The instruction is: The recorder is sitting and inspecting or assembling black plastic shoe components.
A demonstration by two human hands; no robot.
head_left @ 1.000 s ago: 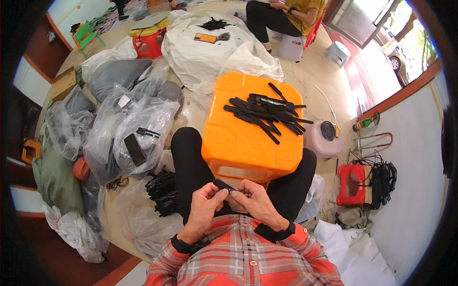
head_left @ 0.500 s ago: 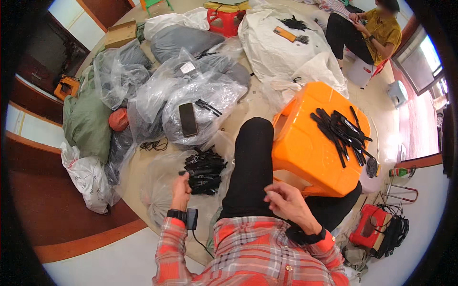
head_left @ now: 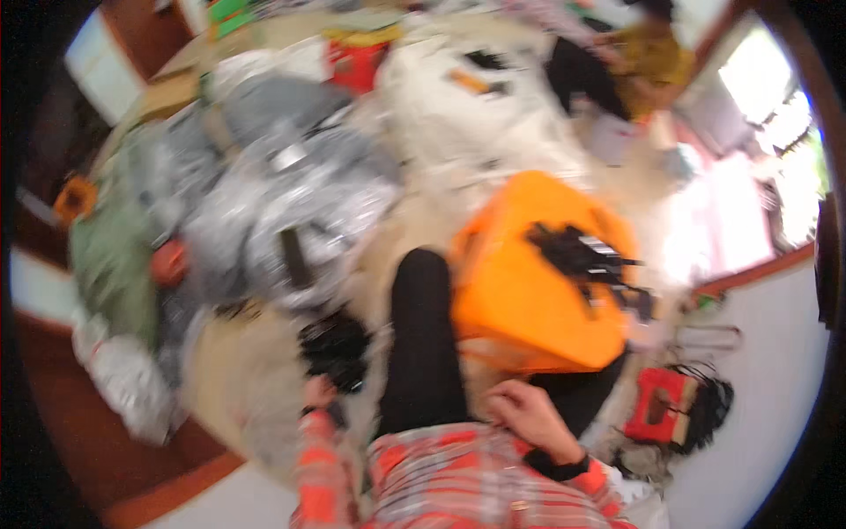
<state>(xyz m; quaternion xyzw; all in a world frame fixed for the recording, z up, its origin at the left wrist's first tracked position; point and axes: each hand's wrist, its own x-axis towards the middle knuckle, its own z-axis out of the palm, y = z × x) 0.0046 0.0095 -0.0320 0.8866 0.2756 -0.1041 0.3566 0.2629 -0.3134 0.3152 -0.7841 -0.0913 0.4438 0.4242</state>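
Observation:
The view is smeared by motion. My left hand [head_left: 320,391] is at the near edge of a pile of black strap-like pieces [head_left: 335,351], left of my knee. Its fingers are too blurred to tell what they do. My right hand [head_left: 529,416] hangs over my lap, in front of the orange stool [head_left: 493,304]. Its fingers are curled together, and whatever may be in them is hidden. On the stool top lies a loose heap of similar black pieces [head_left: 573,256], away from both hands.
Clear plastic bags [head_left: 238,212] fill the left, with a dark phone [head_left: 295,257] on one. A white sheet [head_left: 441,106] with an orange phone [head_left: 470,81] spreads ahead. Another person [head_left: 648,66] sits at the far right. A red-and-black object [head_left: 654,406] stands low right.
My head has turned, so the stool, bags and pile sit further left and lower in view. My left hand stays by the pile; my right hand stays over my lap.

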